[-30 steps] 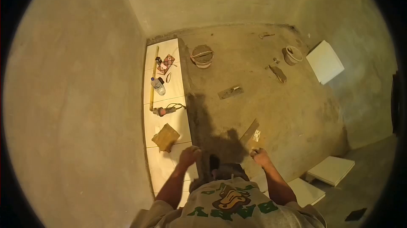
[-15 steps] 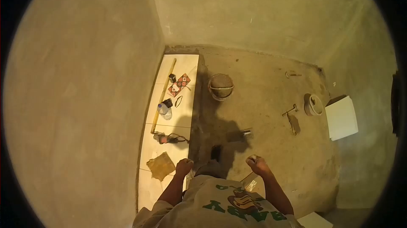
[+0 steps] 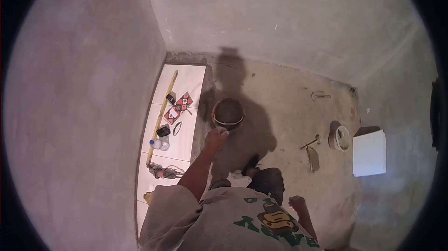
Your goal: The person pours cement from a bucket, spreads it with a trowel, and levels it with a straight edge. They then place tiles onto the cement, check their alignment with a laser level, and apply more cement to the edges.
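A round bucket (image 3: 227, 111) filled with dark material stands on the floor, its pale handle lying across the near side. My left hand (image 3: 217, 136) is just below that handle, fingers closed; whether it touches the handle or holds anything is unclear. Low on the right, my right hand (image 3: 297, 202) is held beside my body with its fingers curled, their inside hidden. Dark trousers and a shoe show between my hands.
White tiles (image 3: 184, 132) along the left wall carry a yellow bar, a patterned red piece, a bottle (image 3: 156, 143) and a corded tool (image 3: 163, 171). On the right are a hammer-like tool (image 3: 311, 142), a pale bucket (image 3: 342, 138) and white tiles (image 3: 369, 153) against the wall.
My left hand has moved forward to the bucket. My right hand has dropped lower and back. A leg has come into view, the view has shifted, and the light looks less yellow.
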`<move>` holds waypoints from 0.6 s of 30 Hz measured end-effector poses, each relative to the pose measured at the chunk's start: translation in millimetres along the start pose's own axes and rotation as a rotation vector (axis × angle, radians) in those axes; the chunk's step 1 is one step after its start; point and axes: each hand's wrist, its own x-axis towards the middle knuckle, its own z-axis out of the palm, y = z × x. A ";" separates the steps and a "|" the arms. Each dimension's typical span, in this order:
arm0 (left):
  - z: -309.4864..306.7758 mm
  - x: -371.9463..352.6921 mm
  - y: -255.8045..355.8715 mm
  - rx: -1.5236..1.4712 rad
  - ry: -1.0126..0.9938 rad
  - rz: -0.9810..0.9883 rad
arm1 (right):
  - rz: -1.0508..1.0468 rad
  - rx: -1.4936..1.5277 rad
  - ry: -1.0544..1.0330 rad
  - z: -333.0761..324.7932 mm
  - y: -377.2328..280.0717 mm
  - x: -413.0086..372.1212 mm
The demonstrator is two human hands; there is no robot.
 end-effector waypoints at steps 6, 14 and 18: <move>73.8 6.0 -76.4 0.231 0.059 -0.212 | -0.311 -0.187 -0.163 -83.9 -1.6 121.8; 162.3 62.8 -1.4 -0.005 0.127 -0.462 | -0.356 -0.084 0.105 -301.9 56.7 422.7; 155.0 141.7 122.7 -0.081 0.113 -0.412 | -0.375 -0.396 0.208 -397.1 -81.5 491.3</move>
